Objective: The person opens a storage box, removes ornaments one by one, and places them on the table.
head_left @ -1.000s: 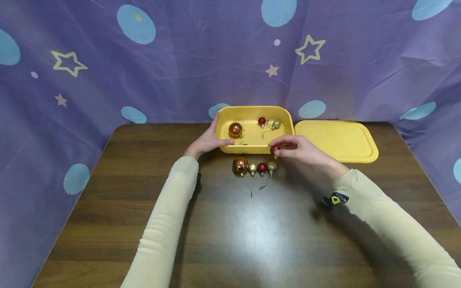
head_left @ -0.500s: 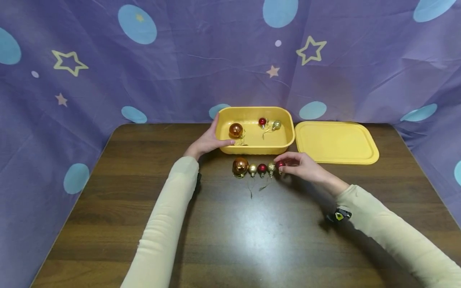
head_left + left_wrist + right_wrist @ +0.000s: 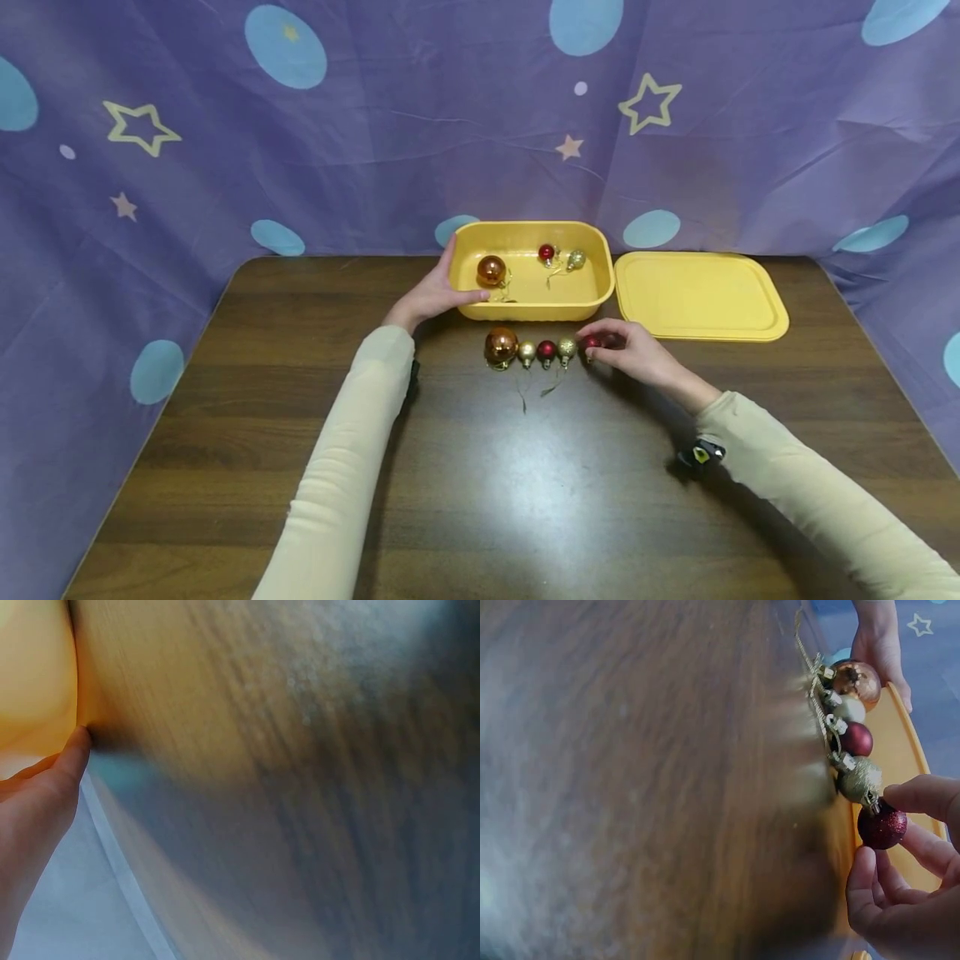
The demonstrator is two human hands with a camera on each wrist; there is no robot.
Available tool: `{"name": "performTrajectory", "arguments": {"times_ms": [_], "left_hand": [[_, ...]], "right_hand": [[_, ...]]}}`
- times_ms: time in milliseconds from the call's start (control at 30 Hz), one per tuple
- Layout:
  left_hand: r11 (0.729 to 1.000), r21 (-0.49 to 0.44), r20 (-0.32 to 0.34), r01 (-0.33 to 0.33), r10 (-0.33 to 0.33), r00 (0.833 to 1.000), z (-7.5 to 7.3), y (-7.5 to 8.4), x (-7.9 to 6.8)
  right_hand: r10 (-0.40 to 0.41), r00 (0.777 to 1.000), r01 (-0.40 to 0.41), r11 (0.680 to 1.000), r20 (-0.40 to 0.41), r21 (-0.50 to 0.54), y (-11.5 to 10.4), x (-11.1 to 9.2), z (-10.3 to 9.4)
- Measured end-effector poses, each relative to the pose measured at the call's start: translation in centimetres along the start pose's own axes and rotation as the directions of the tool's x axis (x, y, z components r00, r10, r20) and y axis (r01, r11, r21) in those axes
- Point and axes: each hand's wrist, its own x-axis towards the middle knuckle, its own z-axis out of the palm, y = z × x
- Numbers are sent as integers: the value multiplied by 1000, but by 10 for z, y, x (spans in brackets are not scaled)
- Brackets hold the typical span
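Observation:
My right hand pinches a small glittery dark red Christmas bauble between thumb and fingers, low over the table at the right end of a row. In that row, from the left, are a large copper bauble, a small pale gold one, a matte red one and a glittery gold one. Behind them stands a yellow plastic container. My left hand holds its left end, thumb over the front rim. Inside lie a copper bauble, a shiny red one and a gold one.
The yellow lid lies flat to the right of the container. Everything is on a dark wooden table. A purple curtain with stars and dots hangs right behind the table's back edge.
My right hand has brought the glittery red bauble from the container's front rim down to the row's right end, then shifted it slightly right. The left hand has stayed on the container.

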Motion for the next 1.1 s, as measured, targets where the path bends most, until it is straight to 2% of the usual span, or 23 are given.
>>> {"name": "performTrajectory", "arguments": {"times_ms": [200,267,567,867,1100], "left_hand": [[1000,6,-23,-4,4,1000,1,-25,16],[1000,15,-33,-8,9,999,1,-28,17],[1000,21,-45,-8,9,999,2,-28,17],[1000,17,-40,-18,19,999,2,-31,19],[1000,10,-41,-16,17,999,2,-31,18]], "right_hand": [[-2,999,0,999,-38,-45,4,2,1],[5,999,-7,998,-36,-58,4,2,2],[3,1000,-5,992,-18,-127,5,3,4],[-5,998,9,998,70,-57,5,0,-3],[6,999,-5,1000,51,-10,2,-1,-10]]}}
